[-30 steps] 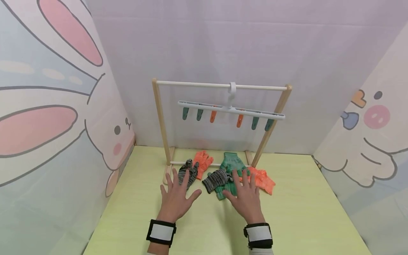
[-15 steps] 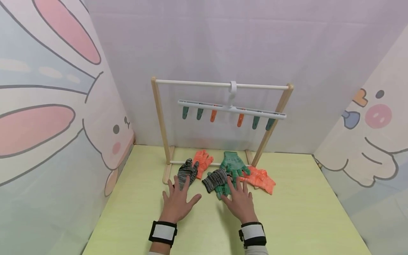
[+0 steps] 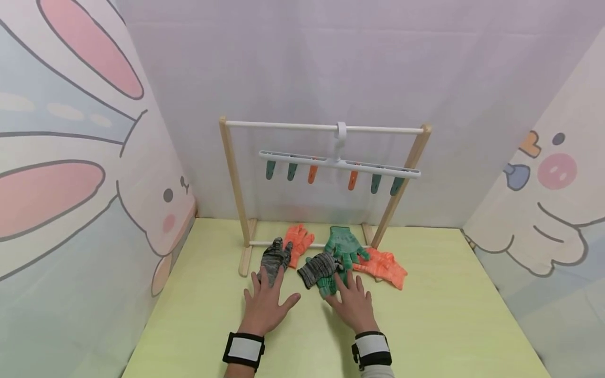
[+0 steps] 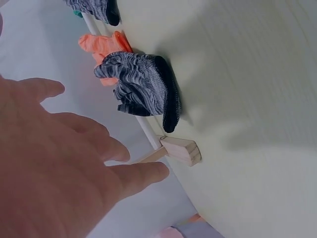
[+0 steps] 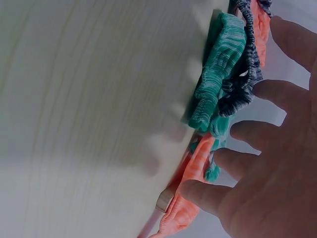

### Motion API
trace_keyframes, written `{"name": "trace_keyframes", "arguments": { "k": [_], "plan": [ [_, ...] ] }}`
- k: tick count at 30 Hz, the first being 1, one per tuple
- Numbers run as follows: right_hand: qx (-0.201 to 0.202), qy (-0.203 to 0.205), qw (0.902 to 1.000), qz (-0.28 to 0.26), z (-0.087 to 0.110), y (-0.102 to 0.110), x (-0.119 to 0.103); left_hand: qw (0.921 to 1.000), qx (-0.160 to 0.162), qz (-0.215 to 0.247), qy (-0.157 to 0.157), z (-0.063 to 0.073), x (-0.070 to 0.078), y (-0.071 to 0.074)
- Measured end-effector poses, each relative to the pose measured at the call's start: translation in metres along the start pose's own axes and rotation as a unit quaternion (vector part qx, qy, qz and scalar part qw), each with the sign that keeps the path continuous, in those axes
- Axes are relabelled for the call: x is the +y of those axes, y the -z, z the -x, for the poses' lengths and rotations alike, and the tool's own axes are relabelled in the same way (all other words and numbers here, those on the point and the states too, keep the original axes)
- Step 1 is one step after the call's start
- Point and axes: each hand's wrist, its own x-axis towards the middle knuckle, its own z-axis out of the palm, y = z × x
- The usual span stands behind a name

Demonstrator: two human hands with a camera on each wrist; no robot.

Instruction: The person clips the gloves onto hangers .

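My left hand (image 3: 266, 307) is spread with straight fingers and holds nothing. In the left wrist view a gap shows between its fingers and a black-grey knit glove (image 4: 143, 82). My right hand (image 3: 353, 305), also spread and holding nothing, hovers near a second black-grey glove (image 3: 317, 269), which lies over a green glove (image 3: 327, 286). Behind these lies another green glove (image 3: 344, 244). One orange glove (image 3: 299, 241) is at the left beside the first black-grey glove, and another orange glove (image 3: 388, 268) lies to the right.
A wooden rack (image 3: 232, 178) stands at the back of the yellow table (image 3: 425, 315). From its top bar hangs a white hanger (image 3: 337, 163) with several green and orange clips (image 3: 352, 180). Printed cloth walls (image 3: 529, 210) enclose the table on its sides.
Both hands have drawn slightly lower toward the near side, and the right hand has shifted left. The view has tilted a little. Gloves and rack stay where they were.
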Motion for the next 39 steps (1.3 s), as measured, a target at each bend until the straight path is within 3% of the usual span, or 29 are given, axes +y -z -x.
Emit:
{"name": "trace_keyframes", "arguments": {
  "k": [9, 18, 30, 34, 39],
  "plan": [
    [-0.007, -0.009, 0.9999, -0.004, -0.001, -0.005, 0.000, 0.9998, 0.005, -0.019, -0.002, 0.002, -0.003, -0.006],
    [-0.038, -0.031, 0.9987, 0.015, -0.001, -0.014, 0.005, 0.9995, -0.021, -0.002, 0.022, 0.004, -0.005, -0.016],
    [0.080, 0.001, 0.9945, 0.068, 0.004, -0.023, 0.011, 0.9983, -0.046, -0.001, 0.035, 0.007, -0.007, -0.021],
    [0.092, -0.005, 0.9926, 0.079, 0.004, -0.026, 0.011, 0.9973, -0.058, -0.006, 0.044, 0.007, -0.008, -0.025],
    [0.076, -0.022, 0.9925, 0.093, 0.005, -0.029, 0.007, 0.9966, -0.064, -0.011, 0.052, 0.008, -0.007, -0.028]
  ]
}}
